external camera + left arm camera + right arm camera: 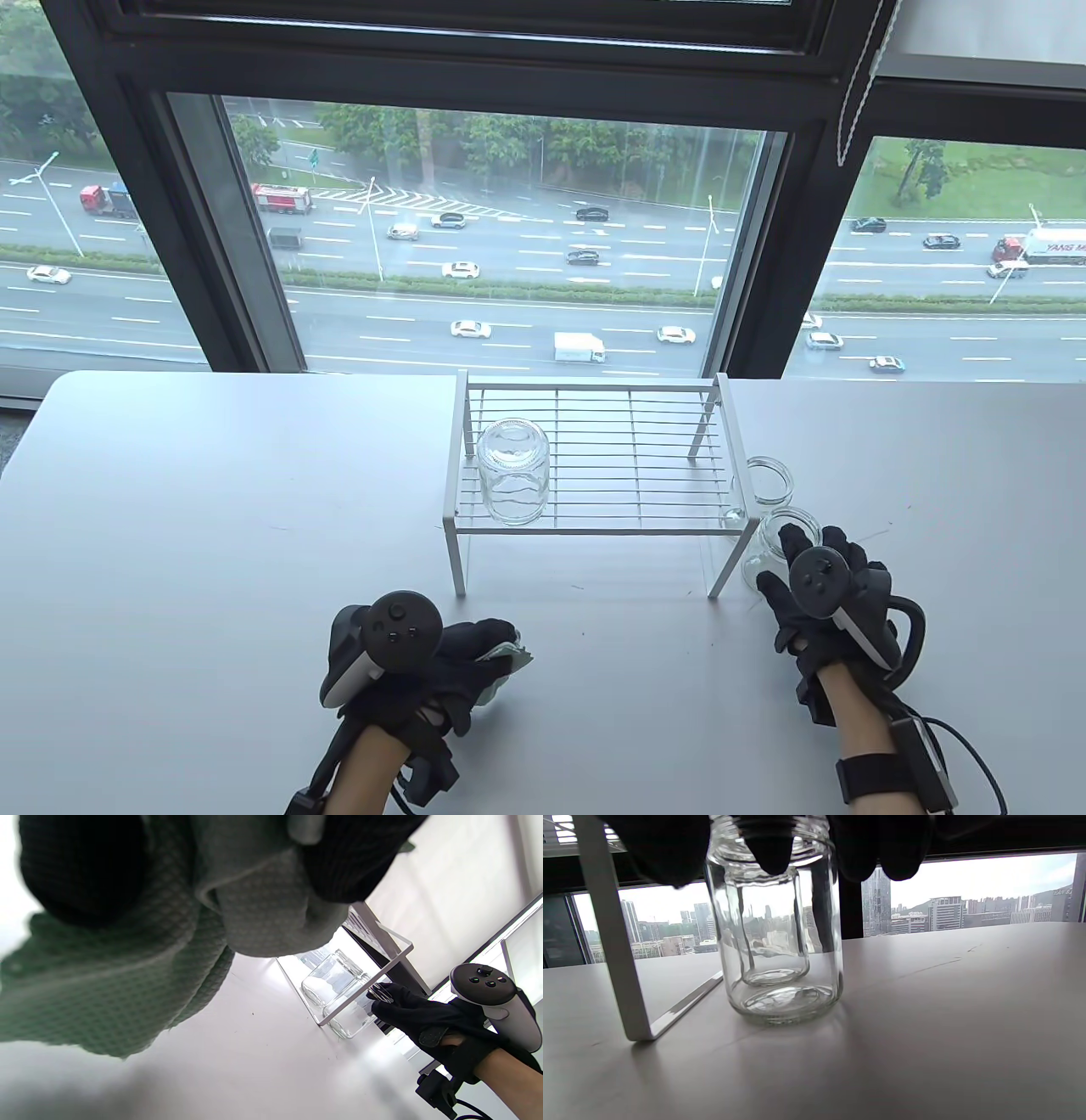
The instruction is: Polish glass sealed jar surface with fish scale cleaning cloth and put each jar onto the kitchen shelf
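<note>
1. The left hand (441, 658) rests low on the table (212, 509) with its fingers curled round a bunched green cloth (127, 955), which pokes out on the side toward the right hand.
2. The right hand (819, 586) sits on top of the near jar (776, 942), its fingertips (768, 853) draped over the rim. It appears to grip the mouth, though the wrist camera cuts off most of the fingers.
3. That jar stands upright on the table, just outside the shelf's leg nearest the right hand.
4. A second jar (768, 482) stands directly beyond the first, farther from the right hand, and beside the same end of the shelf.
5. The white wire shelf (594, 458) stands ahead of both hands, between them and the window (509, 238).
6. A third jar (512, 471) stands upside down on the shelf's rack, at the end lying ahead of the left hand.
</note>
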`<action>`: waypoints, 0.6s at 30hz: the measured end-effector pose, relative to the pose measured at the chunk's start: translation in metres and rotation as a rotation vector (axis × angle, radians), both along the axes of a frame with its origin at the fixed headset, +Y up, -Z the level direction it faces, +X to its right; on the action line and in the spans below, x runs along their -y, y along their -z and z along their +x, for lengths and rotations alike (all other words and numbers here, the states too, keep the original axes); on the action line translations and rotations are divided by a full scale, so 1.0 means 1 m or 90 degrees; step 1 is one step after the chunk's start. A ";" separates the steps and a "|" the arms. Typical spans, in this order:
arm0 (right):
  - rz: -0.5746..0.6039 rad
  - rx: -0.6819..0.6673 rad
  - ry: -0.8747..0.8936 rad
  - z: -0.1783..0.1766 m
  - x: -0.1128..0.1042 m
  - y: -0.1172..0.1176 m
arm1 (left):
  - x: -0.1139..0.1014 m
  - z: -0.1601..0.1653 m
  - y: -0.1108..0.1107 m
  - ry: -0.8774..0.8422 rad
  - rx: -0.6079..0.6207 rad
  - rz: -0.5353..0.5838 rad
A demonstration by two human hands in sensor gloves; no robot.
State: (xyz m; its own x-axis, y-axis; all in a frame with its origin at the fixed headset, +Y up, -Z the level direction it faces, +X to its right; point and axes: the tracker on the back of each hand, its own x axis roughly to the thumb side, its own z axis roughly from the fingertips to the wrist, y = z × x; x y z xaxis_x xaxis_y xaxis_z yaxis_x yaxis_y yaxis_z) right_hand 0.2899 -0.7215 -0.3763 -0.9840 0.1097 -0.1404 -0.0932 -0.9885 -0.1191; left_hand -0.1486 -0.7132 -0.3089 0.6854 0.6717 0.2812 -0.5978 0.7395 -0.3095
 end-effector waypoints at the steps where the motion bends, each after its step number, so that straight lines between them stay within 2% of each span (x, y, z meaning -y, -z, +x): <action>1: 0.009 0.003 -0.008 0.000 0.000 0.000 | 0.000 0.000 0.000 -0.002 0.000 0.002; 10: 0.052 0.015 -0.052 0.004 -0.004 -0.004 | 0.001 -0.001 0.000 -0.035 -0.004 0.013; 14: 0.033 0.008 -0.045 0.006 -0.027 -0.020 | 0.001 -0.006 0.000 -0.067 -0.016 0.007; 18: -0.019 -0.025 -0.018 0.002 -0.049 -0.040 | 0.001 -0.009 0.001 -0.130 -0.028 0.007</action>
